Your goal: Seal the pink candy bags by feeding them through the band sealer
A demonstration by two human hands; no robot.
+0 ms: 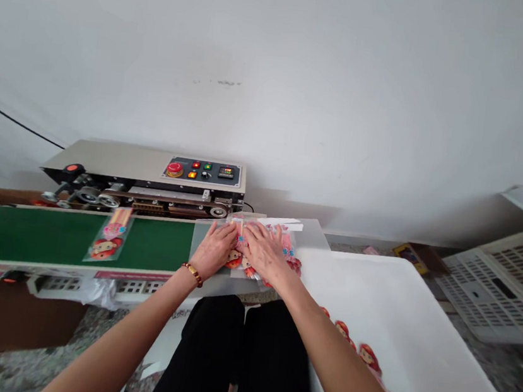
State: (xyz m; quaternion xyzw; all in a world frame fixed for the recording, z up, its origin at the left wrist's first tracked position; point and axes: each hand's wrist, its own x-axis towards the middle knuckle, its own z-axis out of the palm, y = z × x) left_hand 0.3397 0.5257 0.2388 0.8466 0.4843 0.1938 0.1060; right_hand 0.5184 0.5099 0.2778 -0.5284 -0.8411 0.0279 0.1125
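Note:
Both hands rest side by side on clear printed packets with red-haired cartoon figures, at the right end of the green conveyor belt. My left hand lies with its fingers spread over the left packet. Close beside it, my right hand has its fingers apart on the other packets. A beaded bracelet circles my left wrist. Farther left, one packet lies alone on the belt. Behind the belt stands a sealing machine with lit buttons and a red knob.
At the right is a white table with a row of red-haired figures along its near side. Plastic crates stand beyond it. A cardboard box sits below the belt at the left. A wall rises behind the machine.

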